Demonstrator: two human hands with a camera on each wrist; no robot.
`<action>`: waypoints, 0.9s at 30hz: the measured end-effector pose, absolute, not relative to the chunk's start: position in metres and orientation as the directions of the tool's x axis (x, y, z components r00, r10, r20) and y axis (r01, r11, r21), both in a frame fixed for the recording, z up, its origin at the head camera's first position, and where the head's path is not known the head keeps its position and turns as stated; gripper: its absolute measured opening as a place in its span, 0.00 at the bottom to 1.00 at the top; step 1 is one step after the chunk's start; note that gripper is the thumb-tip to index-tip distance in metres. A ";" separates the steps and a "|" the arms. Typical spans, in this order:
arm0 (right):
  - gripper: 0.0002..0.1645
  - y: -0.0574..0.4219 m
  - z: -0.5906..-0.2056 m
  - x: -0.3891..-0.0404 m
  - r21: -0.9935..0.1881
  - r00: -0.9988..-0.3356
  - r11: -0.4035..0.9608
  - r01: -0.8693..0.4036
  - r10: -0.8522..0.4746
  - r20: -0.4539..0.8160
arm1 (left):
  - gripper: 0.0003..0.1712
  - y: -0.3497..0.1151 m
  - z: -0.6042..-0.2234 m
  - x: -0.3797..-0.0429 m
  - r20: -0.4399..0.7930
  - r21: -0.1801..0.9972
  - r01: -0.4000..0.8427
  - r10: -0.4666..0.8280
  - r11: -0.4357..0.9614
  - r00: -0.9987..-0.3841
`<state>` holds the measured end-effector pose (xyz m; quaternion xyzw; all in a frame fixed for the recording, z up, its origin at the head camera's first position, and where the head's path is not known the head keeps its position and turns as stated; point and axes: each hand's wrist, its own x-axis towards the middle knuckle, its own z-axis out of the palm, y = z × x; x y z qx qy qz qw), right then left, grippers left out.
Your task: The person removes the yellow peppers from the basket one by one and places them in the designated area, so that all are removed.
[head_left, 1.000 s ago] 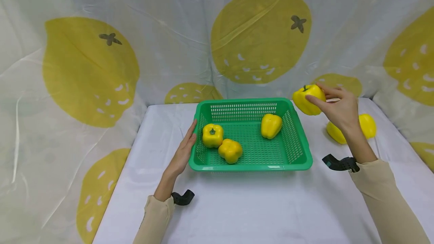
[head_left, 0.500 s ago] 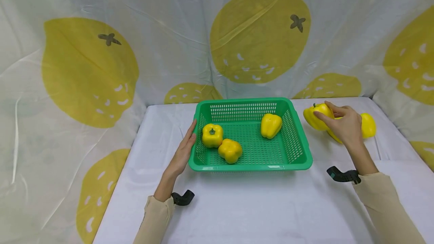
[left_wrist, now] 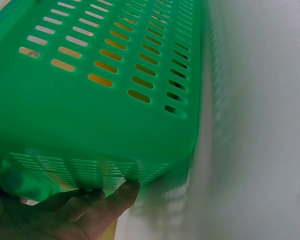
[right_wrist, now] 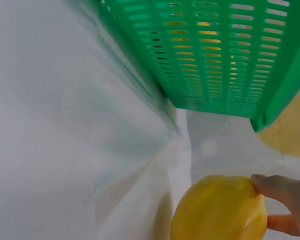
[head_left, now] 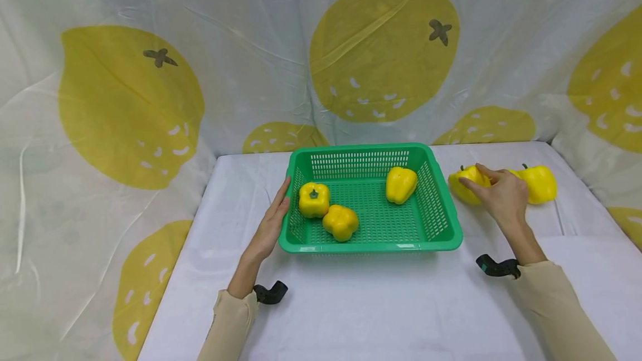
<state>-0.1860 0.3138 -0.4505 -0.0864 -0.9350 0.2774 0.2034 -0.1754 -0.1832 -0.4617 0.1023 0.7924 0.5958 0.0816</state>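
Observation:
My right hand (head_left: 504, 195) holds a yellow bell pepper (head_left: 458, 185) between thumb and fingers, low over the white table to the right of the green basket (head_left: 371, 248). In the right wrist view this bell pepper (right_wrist: 217, 210) shows below the basket's perforated side, with fingertips on one end of it. My left hand (head_left: 268, 227) rests with its fingers straight along the basket's left side. The left wrist view shows those fingers against the basket wall (left_wrist: 65, 115). Inside the basket lie a yellow pepper (head_left: 314, 200) and another (head_left: 341, 223) at left, and a third (head_left: 401, 185) at right.
Beyond my right hand another yellow bell pepper (head_left: 538, 184) stands on the white tablecloth (head_left: 376, 305). A bit of yellow shows between it and the hand, partly hidden. A curtain with lemon prints (head_left: 386, 49) hangs behind and beside the table.
My right hand has lowered the bell pepper from beside the basket's back right corner down and slightly right, to near the table. The left hand and the basket have stayed put.

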 end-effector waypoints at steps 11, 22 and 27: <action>0.39 0.314 -0.462 -0.182 -0.474 -0.941 0.880 -0.006 0.155 0.301 | 0.32 -0.183 -0.461 -0.175 -0.004 0.961 0.068 0.261 0.267 -0.965; 0.40 0.314 -0.465 -0.180 -0.481 -0.931 0.877 -0.014 0.164 0.325 | 0.32 -0.182 -0.460 -0.174 0.001 0.960 0.074 0.262 0.269 -0.965; 0.40 0.313 -0.463 -0.181 -0.474 -0.925 0.880 0.036 0.208 0.317 | 0.32 -0.183 -0.460 -0.174 0.005 0.963 0.076 0.267 0.259 -0.964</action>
